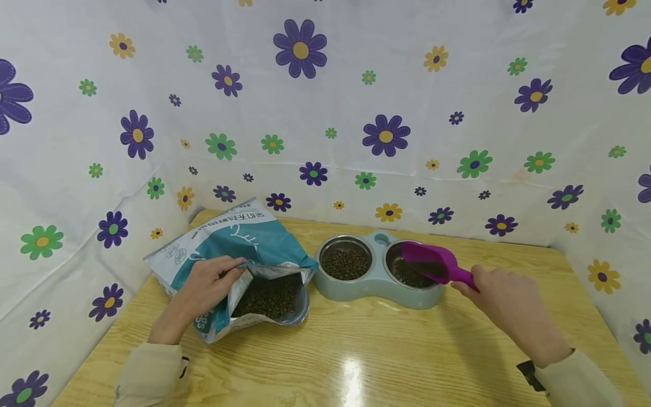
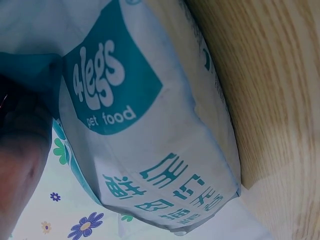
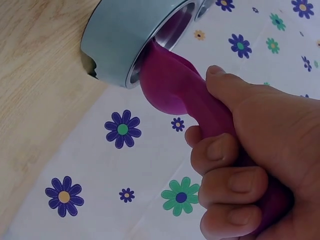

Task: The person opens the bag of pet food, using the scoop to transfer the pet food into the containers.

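Note:
My right hand [image 1: 513, 308] grips the handle of a magenta scoop [image 1: 445, 265], fingers wrapped round it in the right wrist view. The scoop is tilted over the right bowl [image 1: 407, 280] of a pale blue double feeder [image 1: 356, 291], with brown kibble in scoop and bowl. The left bowl [image 1: 346, 257] holds a layer of kibble [image 1: 346, 264]. At the left, my left hand [image 1: 211, 285] pinches the upper edge of a teal and white pet food bag [image 1: 269, 237]. The bag leans over with its mouth open toward me, kibble [image 1: 269, 297] showing inside.
Everything stands on a light wooden table [image 1: 325, 362]. A white cloth [image 1: 335, 113] printed with purple, green and yellow flowers hangs behind and at both sides. Between the two bowls, the feeder has a small round recess [image 1: 381, 238] at the back.

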A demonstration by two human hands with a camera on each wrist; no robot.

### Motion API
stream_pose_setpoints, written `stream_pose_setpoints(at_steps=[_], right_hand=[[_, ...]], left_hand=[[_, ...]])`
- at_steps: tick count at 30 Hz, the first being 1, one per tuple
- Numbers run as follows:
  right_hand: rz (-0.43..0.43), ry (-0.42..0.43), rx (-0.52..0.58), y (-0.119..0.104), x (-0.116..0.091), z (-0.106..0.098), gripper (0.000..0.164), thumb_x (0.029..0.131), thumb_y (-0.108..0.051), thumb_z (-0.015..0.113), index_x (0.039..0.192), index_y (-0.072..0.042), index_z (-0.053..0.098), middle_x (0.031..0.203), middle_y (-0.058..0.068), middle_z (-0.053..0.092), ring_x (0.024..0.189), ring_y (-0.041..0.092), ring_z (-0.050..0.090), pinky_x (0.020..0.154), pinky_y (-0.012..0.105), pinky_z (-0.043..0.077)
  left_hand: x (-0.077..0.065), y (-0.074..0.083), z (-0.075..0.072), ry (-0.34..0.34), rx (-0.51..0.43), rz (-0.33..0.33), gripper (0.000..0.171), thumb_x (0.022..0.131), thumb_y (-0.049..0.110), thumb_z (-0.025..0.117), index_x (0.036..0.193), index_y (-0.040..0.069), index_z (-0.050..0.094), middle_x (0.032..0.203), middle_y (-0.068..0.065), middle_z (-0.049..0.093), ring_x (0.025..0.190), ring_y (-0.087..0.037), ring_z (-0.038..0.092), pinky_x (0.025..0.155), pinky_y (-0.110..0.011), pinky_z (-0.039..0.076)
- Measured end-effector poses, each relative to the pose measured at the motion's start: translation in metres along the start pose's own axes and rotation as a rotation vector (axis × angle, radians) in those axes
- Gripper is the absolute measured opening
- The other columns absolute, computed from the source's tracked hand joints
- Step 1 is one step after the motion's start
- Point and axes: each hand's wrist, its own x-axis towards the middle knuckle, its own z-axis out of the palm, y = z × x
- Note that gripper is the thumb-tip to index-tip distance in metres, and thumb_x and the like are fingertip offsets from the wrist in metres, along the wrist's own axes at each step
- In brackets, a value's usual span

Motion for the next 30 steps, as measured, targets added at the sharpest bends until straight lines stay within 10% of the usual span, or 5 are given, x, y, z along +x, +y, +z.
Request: stream_pose_setpoints(at_steps=[30], right_hand=[[-0.053, 0.307, -0.127, -0.009, -0.008, 0.015, 0.071, 0.104, -0.06, 0.0, 0.071, -0.009, 0.037, 0.052, -0.006, 0.02, 0.043, 0.009, 0.016, 0.045, 0.024, 0.012]], left_hand=[[-0.001, -0.002, 0.002, 0.009, 0.002, 0.014, 0.026, 0.102, 0.009, 0.062, 0.123, 0.005, 0.075, 0.099, -0.003, 0.077, 0.069, 0.001, 0.054, 0.06, -0.023, 0.044]])
